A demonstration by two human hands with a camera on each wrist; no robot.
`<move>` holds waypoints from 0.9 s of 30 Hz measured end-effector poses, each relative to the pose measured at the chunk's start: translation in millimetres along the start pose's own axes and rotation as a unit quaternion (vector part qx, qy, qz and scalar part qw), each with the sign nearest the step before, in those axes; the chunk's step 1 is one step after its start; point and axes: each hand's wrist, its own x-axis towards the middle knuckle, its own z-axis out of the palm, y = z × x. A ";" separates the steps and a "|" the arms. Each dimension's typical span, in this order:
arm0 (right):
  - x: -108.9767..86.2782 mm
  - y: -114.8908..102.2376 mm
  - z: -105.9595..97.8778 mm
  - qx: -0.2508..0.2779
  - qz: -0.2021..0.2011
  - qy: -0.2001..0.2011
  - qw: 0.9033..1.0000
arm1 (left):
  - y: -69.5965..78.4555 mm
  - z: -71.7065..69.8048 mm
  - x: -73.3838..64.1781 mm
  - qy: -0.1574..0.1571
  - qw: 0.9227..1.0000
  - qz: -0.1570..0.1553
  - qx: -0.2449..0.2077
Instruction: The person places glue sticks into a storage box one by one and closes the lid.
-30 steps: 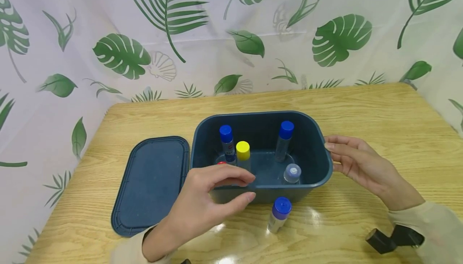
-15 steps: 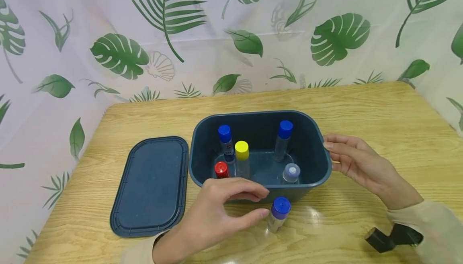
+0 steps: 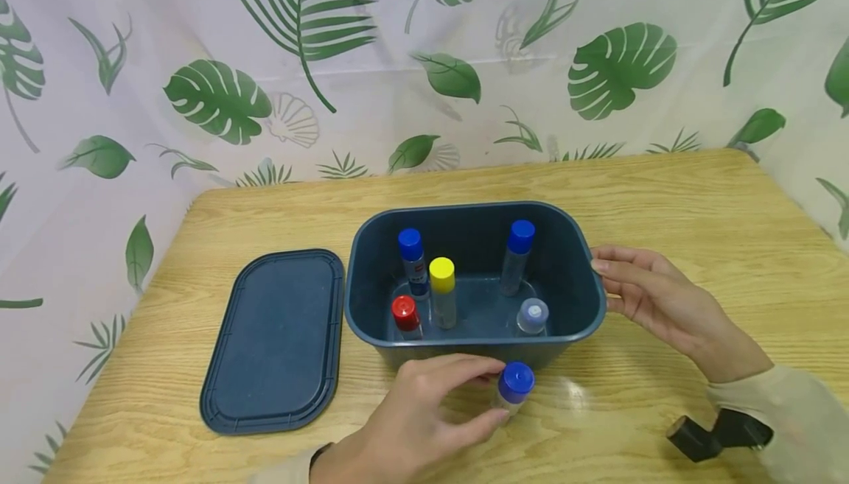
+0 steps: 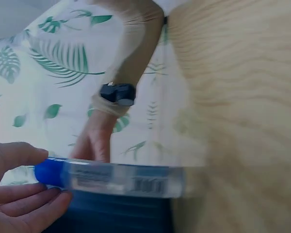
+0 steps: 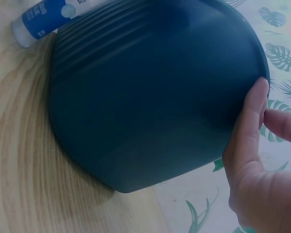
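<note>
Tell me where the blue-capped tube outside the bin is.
In the head view, the blue-capped tube stands right of centre, at the fingertips of the left hand, just outside the near wall of the bin.

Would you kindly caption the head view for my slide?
Left hand at a blue-capped glue stick beside a dark-blue bin holding five others, right hand at its rim.

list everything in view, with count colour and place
table: one, light wood, under bin
cloth: one, white with green leaves, behind
bin: one, dark blue, on table
lid: one, dark blue, left of bin
tubes: five, two blue caps, yellow cap, red cap, pale top, in bin
outer tube: one, blue cap, in front of bin
wrist device: one, black, right wrist
sleeves: two, beige, both arms
left hand: one, at outer tube
right hand: one, at bin's right rim
</note>
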 end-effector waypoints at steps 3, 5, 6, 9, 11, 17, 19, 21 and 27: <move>0.0 -0.1 0.0 0.000 0.001 0.001 1.000 | -6.1 5.5 -1.4 -0.003 1.000 -0.013 0.018; 0.0 -0.2 0.1 0.001 0.002 0.002 1.000 | -10.5 8.9 -1.3 0.009 0.999 -0.017 0.029; 0.1 -0.2 0.1 0.001 0.002 0.003 1.000 | -12.7 10.5 -1.0 0.016 0.999 -0.017 0.034; 0.0 -0.3 0.0 0.003 0.003 0.007 1.000 | -17.8 15.6 0.4 0.043 0.998 -0.008 0.036; 0.0 -0.3 0.0 0.005 0.003 0.008 1.000 | -20.0 18.1 1.3 0.054 0.998 -0.005 0.023; 0.3 0.0 0.1 0.008 0.002 0.005 1.000 | -20.7 19.3 2.4 0.051 0.999 -0.006 0.012; 0.4 -0.1 0.3 0.008 0.002 0.005 1.000 | -20.7 19.2 2.2 0.049 0.999 -0.004 0.015; 0.5 -0.1 0.4 0.008 0.002 0.007 1.000 | -21.0 19.5 2.0 0.049 0.999 -0.002 0.012; 0.5 -0.3 0.4 0.007 0.005 0.013 1.000 | -22.0 20.8 0.9 0.052 0.999 0.005 -0.009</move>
